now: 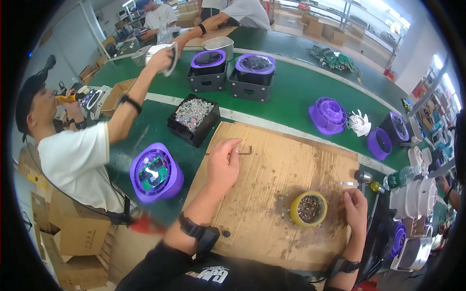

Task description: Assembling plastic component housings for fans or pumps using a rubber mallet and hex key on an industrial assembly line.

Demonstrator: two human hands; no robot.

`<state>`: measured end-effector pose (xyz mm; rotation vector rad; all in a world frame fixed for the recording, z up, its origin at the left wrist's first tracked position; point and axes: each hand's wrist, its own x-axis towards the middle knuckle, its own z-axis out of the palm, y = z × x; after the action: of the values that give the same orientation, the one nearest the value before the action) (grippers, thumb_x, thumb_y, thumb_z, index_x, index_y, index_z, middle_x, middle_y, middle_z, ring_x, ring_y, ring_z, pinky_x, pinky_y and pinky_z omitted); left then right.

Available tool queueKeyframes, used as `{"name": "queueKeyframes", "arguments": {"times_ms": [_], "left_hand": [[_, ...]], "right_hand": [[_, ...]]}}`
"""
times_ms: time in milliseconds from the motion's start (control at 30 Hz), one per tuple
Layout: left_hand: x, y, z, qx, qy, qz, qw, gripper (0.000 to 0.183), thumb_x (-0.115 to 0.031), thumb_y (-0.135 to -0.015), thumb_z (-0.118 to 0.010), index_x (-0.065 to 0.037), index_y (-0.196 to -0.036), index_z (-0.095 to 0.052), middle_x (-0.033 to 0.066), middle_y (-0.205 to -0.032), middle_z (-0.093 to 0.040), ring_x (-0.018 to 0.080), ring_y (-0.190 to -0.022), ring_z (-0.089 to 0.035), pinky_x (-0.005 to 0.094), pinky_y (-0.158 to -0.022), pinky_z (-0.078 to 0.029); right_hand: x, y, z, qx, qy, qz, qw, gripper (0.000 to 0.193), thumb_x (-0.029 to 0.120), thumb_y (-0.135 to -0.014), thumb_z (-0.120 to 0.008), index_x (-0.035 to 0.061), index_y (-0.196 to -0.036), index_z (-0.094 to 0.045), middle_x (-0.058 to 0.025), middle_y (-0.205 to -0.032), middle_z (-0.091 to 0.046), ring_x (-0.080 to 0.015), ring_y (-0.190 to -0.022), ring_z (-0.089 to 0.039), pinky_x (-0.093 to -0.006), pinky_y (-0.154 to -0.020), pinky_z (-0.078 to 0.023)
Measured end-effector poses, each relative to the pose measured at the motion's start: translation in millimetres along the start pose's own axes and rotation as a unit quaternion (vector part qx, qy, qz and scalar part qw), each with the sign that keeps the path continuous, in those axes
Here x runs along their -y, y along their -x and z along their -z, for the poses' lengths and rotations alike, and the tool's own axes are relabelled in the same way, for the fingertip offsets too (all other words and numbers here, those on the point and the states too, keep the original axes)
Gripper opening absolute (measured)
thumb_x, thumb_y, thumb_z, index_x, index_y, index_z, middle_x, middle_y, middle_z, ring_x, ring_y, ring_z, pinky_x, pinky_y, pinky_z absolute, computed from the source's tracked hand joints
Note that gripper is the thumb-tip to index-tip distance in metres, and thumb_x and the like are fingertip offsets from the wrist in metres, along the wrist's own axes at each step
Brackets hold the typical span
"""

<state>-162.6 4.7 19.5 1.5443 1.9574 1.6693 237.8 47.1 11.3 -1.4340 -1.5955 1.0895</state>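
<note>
My left hand (224,162) is closed around a thin L-shaped hex key (245,153), held above a stained cardboard sheet (272,169). The key's bent end sticks out to the right of my fingers. Over the sheet's right edge, my right hand (356,207) has its fingers curled together; whatever they may hold is too small to make out. Between my hands, nearer the right one, a yellow ring like a tape roll (294,213) encloses many small metal parts (309,207). Just beyond my right hand lies a short silvery strip (349,183).
A black bin of screws (193,115) and a purple housing with a circuit board (156,172) stand left of the cardboard. Purple-topped units (208,60), a purple ringed part (328,115) and a white fan (359,123) sit farther back. A co-worker (77,155) reaches across at left.
</note>
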Motion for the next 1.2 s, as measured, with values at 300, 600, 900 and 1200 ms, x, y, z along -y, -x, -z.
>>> {"name": "queueKeyframes", "arguments": {"times_ms": [300, 600, 900, 1200], "left_hand": [[1, 6, 9, 0.019, -0.055, 0.047, 0.997, 0.025, 0.0, -0.095, -0.051, -0.002, -0.119, -0.06, 0.0171, -0.102, -0.068, 0.0309, -0.094, -0.067, 0.0383, -0.081, -0.052], [6, 7, 0, 0.008, 0.014, 0.081, 0.997, 0.025, 0.001, -0.094, -0.053, -0.001, -0.119, -0.059, 0.0149, -0.106, -0.067, 0.0263, -0.092, -0.066, 0.0334, -0.079, -0.052], [5, 4, 0, -0.012, 0.014, 0.067, 0.998, 0.02, 0.002, -0.093, -0.053, -0.001, -0.111, -0.061, 0.0141, -0.097, -0.068, 0.0265, -0.084, -0.065, 0.0345, -0.075, -0.051], [-9, 12, 6, 0.094, -0.058, 0.054, 0.992, 0.014, -0.001, -0.092, -0.056, -0.001, -0.104, -0.061, 0.0166, -0.097, -0.067, 0.0344, -0.087, -0.065, 0.0387, -0.076, -0.052]], "right_hand": [[-2, -2, 1, 0.007, 0.021, 0.006, 1.0, 0.013, 0.011, -0.1, -0.057, -0.001, -0.103, -0.063, -0.0013, -0.087, -0.064, -0.0077, -0.076, -0.059, -0.0233, -0.068, -0.047], [2, 0, 0, 0.02, 0.008, -0.006, 1.0, 0.013, 0.008, -0.099, -0.057, -0.0024, -0.104, -0.062, -0.0024, -0.085, -0.064, -0.0085, -0.077, -0.059, -0.0248, -0.07, -0.048], [-4, -3, 5, 0.027, 0.03, 0.0, 0.999, 0.014, 0.01, -0.1, -0.058, -0.0021, -0.104, -0.063, 0.0001, -0.086, -0.062, -0.0068, -0.079, -0.057, -0.022, -0.071, -0.045], [-2, -3, 2, 0.035, 0.043, 0.004, 0.998, 0.018, 0.016, -0.101, -0.058, 0.0001, -0.107, -0.063, 0.0003, -0.088, -0.062, -0.0069, -0.083, -0.057, -0.0217, -0.073, -0.044]]}}
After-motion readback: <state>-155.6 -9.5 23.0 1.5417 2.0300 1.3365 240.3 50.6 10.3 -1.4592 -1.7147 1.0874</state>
